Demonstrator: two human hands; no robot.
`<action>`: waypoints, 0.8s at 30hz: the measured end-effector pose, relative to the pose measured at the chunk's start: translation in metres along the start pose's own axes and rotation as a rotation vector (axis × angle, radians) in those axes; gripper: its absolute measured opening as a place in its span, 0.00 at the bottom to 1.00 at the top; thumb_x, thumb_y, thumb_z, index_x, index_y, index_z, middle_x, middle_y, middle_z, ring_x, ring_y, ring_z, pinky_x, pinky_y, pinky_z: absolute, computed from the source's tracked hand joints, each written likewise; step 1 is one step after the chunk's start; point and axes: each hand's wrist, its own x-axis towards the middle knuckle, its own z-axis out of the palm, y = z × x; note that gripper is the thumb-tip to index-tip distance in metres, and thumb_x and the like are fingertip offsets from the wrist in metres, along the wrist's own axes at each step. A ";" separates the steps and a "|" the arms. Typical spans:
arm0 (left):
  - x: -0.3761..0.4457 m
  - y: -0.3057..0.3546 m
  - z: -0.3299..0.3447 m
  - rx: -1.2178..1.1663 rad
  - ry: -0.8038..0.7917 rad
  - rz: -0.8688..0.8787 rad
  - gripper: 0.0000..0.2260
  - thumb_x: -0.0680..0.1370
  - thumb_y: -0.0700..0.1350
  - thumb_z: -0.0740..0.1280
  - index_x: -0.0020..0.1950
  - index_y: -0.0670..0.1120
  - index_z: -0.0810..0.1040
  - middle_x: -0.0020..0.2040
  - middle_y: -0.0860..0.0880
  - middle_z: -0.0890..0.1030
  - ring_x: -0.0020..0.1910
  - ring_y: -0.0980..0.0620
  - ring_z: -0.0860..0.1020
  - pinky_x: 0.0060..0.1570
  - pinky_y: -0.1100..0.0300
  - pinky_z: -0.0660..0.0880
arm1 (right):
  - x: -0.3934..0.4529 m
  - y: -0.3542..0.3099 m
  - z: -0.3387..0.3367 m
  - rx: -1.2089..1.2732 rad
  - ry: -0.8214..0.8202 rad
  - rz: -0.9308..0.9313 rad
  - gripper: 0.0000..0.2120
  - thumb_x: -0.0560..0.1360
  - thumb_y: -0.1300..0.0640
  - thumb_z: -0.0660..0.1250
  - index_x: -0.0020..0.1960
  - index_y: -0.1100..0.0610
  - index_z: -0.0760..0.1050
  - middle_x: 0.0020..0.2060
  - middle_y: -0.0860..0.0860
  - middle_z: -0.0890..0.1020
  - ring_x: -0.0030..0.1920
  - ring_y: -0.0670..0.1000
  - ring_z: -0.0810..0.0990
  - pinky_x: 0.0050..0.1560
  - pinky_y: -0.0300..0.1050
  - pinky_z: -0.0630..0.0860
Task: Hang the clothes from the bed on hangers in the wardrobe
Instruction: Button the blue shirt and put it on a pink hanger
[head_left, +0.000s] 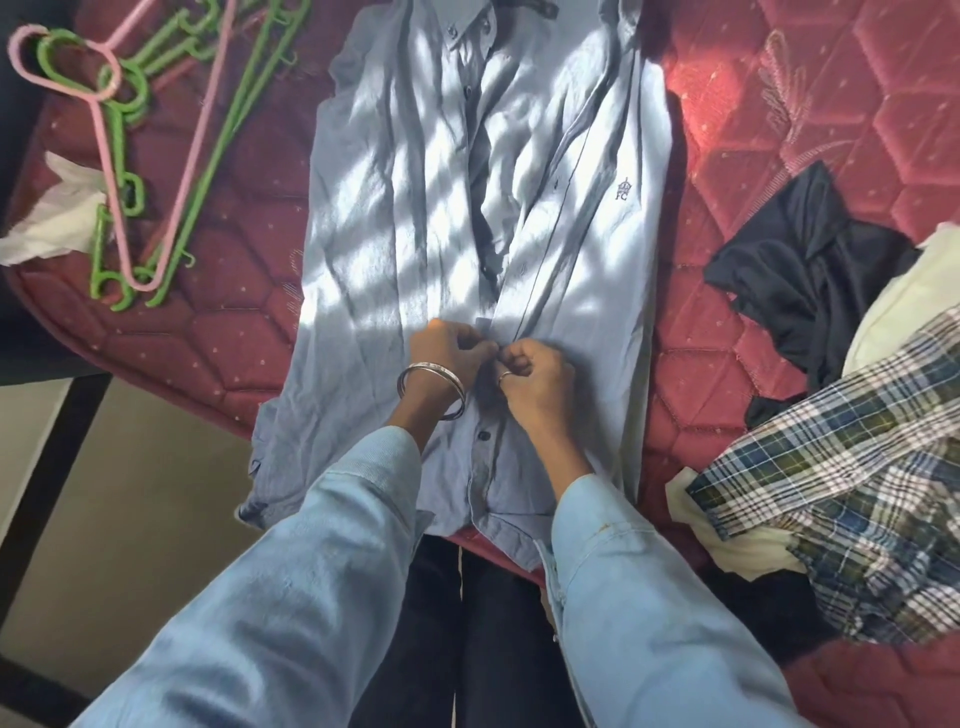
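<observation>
**Both hands at the placket of the blue shirt**

We see a light blue shirt (415, 218) spread flat, front up, on the red quilted mattress (779, 130), its collar at the far end and its hem hanging over the near edge by the person's legs. Striped sunlight falls across the cloth. We find the left hand (449, 351) and the right hand (535, 371) meeting at the middle of the button line, low on the shirt; the fingers of each are curled and pinch the front edges of the fabric where they come together. We cannot tell whether a button sits between the fingertips. A metal bangle (431, 389) circles the left wrist, and a ring shows on a right finger. One dark button (484, 435) lies just below the hands.

To the left, near the mattress corner, we see a pink hanger (111, 171) lying over a bundle of green hangers (208, 156), with a white cloth (49, 223) beside them. To the right lie a black garment (800, 260), a plaid shirt (857, 467) and a cream cloth (914, 291), piled partly over one another.
</observation>
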 end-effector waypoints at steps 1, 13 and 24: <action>0.001 0.000 0.001 -0.029 0.006 -0.020 0.07 0.73 0.46 0.73 0.46 0.43 0.85 0.39 0.46 0.84 0.39 0.49 0.81 0.47 0.53 0.79 | 0.001 0.001 0.000 0.011 0.004 0.005 0.03 0.69 0.67 0.72 0.42 0.61 0.81 0.30 0.46 0.77 0.30 0.38 0.73 0.32 0.25 0.68; 0.004 0.003 0.006 -0.047 0.024 -0.024 0.07 0.74 0.40 0.72 0.51 0.41 0.83 0.47 0.44 0.84 0.47 0.47 0.82 0.52 0.54 0.78 | 0.010 0.010 -0.006 0.384 -0.117 0.186 0.01 0.72 0.63 0.73 0.42 0.60 0.82 0.37 0.57 0.84 0.35 0.50 0.82 0.33 0.39 0.77; 0.002 0.007 0.011 0.064 -0.004 -0.034 0.10 0.77 0.38 0.66 0.57 0.38 0.80 0.53 0.40 0.82 0.54 0.41 0.79 0.52 0.58 0.72 | 0.017 0.013 0.001 0.230 -0.156 0.156 0.15 0.72 0.69 0.67 0.34 0.51 0.76 0.31 0.49 0.79 0.34 0.48 0.76 0.38 0.45 0.75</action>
